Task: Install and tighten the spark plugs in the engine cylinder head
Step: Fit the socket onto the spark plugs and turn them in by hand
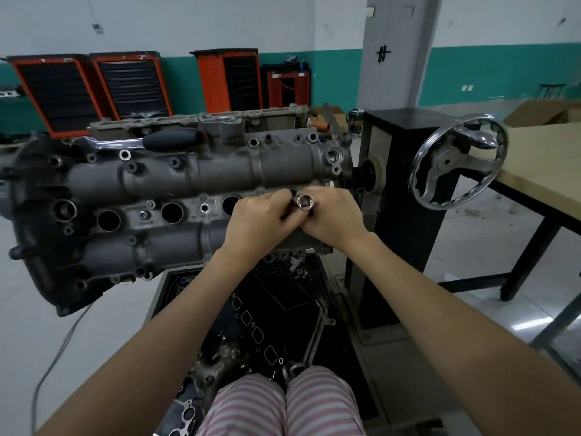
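Fingers of both hands curl together round a chrome socket [305, 202], its square drive hole facing up between them. Left hand [257, 221] pinches it from one side, right hand [333, 218] from the other, knuckles up, forearms reaching forward. Directly under the fingertips lies the cylinder head [163, 190]; three open plug wells [172, 213] sit left of the fingers.
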Demonstrator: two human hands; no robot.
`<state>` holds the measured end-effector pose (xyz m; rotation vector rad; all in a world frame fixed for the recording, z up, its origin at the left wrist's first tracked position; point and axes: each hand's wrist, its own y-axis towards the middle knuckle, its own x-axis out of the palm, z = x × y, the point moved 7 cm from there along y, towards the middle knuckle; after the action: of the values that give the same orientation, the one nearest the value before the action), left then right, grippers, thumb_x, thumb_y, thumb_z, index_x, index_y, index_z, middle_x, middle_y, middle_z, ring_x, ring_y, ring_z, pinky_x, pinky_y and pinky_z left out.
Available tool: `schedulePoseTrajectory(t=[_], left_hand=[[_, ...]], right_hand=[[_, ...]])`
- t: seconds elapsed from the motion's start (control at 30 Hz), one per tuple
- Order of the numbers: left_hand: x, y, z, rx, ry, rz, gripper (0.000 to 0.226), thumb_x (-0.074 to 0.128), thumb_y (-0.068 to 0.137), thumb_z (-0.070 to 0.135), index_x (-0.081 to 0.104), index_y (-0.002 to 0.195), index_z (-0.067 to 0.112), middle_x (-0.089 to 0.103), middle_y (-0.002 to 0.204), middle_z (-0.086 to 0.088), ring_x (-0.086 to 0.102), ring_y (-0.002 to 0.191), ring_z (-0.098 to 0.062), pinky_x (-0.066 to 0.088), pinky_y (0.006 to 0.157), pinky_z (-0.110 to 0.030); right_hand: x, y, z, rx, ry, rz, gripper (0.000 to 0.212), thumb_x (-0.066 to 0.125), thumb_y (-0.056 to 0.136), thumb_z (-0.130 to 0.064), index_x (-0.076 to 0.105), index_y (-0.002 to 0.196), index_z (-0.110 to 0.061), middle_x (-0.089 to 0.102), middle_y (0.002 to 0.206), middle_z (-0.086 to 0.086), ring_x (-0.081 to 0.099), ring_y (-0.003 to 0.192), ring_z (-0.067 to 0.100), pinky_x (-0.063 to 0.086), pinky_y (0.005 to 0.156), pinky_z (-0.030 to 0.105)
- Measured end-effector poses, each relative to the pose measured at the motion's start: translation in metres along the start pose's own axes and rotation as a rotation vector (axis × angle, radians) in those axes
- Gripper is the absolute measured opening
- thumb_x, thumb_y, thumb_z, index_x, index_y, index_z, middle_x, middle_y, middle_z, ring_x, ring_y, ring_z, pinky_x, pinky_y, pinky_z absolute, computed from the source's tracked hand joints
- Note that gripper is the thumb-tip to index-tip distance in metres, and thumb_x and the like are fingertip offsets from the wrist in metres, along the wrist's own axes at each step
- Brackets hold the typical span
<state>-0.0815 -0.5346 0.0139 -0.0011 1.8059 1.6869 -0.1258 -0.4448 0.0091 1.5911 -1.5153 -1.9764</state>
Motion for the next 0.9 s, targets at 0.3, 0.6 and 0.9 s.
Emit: schedulePoseTrajectory(t=[0.3,0.6,0.9], left_hand=[[-0.0041,-0.0007,0.0064,0.000,-0.061,-0.027,0.028,0.047,0.078,0.025,0.044,0.065,0.001,0.044,0.051,-0.005,0.041,0.039,-0.024,0.026,0.043,-0.022],[-0.0010,-0.0004,0.0011,0.033,-0.011,0.020,0.040,0.056,0.082,0.027,0.045,0.051,0.004,0.044,0.041,-0.007,0.041,0.034,-0.023,0.029,0.040,-0.021],[-0.0033,-0.0001,0.0055,-0.012,-0.063,-0.030,0.027,0.049,0.079,0.026,0.044,0.064,0.004,0.037,0.052,0.004,0.038,0.040,-0.021,0.025,0.044,-0.021]], right_hand=[[0.0076,0.0012,0.0035,0.056,-0.052,-0.091,0.021,0.060,0.076,-0.021,0.041,0.069,-0.015,0.047,0.058,-0.004,0.053,0.055,0.026,0.028,0.048,0.027],[0.0038,0.0000,0.0019,0.015,-0.023,-0.039,0.014,0.062,0.072,-0.016,0.056,0.061,-0.009,0.060,0.059,0.002,0.057,0.055,0.024,0.035,0.044,0.027],[0.0054,0.0006,0.0001,0.000,-0.041,-0.074,0.011,0.059,0.076,-0.017,0.055,0.070,-0.009,0.059,0.062,0.001,0.056,0.056,0.025,0.040,0.045,0.031]])
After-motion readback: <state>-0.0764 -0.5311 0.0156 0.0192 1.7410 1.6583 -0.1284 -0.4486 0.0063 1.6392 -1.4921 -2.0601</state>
